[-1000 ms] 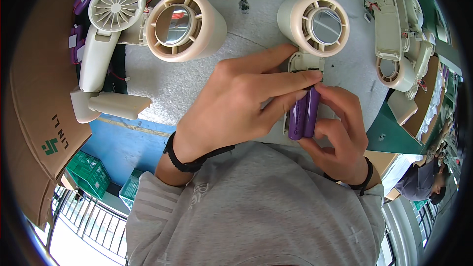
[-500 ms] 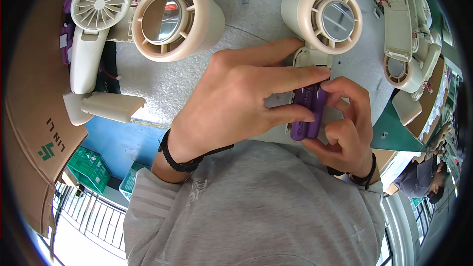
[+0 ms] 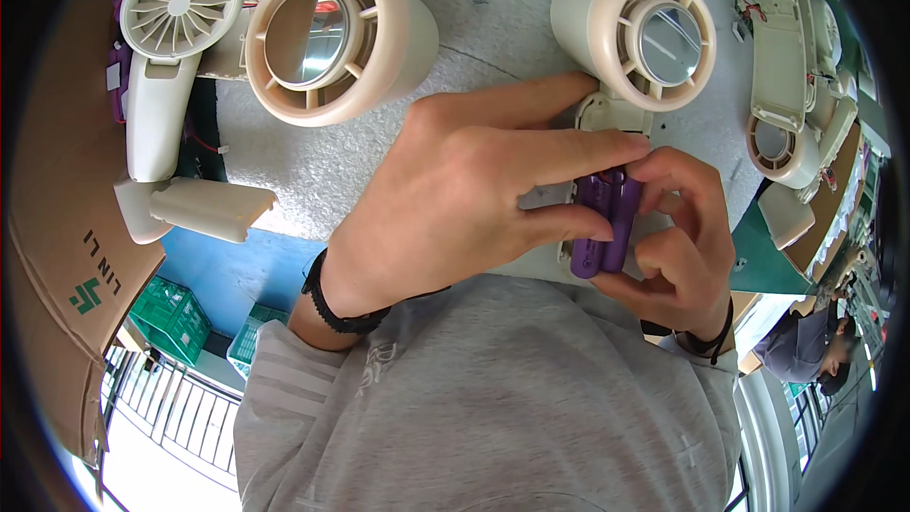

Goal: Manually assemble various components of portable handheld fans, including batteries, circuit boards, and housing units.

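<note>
A pair of purple cylindrical batteries [image 3: 607,218], side by side, lies over the open handle of a cream handheld fan [image 3: 633,36]. My left hand [image 3: 474,156] reaches across from the left. Its thumb presses on the batteries and its index finger lies over their far end, while another finger stretches to the handle shell [image 3: 614,114] below the fan head. From the right, my right hand [image 3: 684,237] pinches the batteries, fingertips at the far end and thumb near the close end. Most of the handle is hidden under my hands and the batteries.
Another cream fan head [image 3: 412,38] stands to the left, beside a fan with a slatted grille [image 3: 180,5] and a loose handle cover [image 3: 213,206]. Open fan housings [image 3: 779,57] lie at the right. A cardboard box [image 3: 66,180] borders the left; green crates [image 3: 171,320] sit below. A person [image 3: 806,346] is far right.
The whole view has shifted slightly, so the right-hand fan, batteries and hands appear a little farther right. Both hands keep nearly the same grip on the batteries.
</note>
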Motion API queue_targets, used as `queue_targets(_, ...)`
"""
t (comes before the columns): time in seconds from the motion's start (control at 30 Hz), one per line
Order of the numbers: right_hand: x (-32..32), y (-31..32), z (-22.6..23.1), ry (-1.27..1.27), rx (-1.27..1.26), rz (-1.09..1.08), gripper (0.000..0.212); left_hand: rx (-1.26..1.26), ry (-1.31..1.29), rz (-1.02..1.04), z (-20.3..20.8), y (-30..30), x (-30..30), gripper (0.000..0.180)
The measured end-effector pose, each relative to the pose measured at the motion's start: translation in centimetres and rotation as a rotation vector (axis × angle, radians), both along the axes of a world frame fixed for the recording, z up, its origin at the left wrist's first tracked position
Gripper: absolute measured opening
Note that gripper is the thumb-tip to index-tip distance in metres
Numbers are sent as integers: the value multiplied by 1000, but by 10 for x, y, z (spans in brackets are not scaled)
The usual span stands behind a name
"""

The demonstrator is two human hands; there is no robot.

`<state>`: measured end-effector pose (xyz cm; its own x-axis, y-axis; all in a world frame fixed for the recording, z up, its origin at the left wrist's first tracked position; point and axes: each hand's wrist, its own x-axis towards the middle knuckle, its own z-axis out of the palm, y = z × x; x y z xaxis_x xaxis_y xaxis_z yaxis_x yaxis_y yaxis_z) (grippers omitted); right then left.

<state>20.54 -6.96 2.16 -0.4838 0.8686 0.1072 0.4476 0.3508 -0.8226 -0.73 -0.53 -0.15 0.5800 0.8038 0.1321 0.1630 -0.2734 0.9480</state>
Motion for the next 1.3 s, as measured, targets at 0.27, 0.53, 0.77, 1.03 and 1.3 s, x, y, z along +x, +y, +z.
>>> queue_targets(0.27, -6, -4, -2, 3, 34, -58, 47, -21, 18, 11, 3, 0, 0, 54)
queue_targets(0.53, -11, -4, 7, -163, -18, -105, 46, -56, 16, 41, 4, -2, 2, 51)
queue_targets(0.77, -2, -19, 4, -179, 75, -238, 65, -141, 30, 21, 9, -1, 4, 49)
queue_targets(1.03, 5, -17, 6, -415, 112, -136, 72, -121, 41, 55, 7, -3, 6, 49)
queue_targets(1.3, 7, -10, 3, -337, 156, -144, 73, -138, 27, 88, 10, -3, 7, 48)
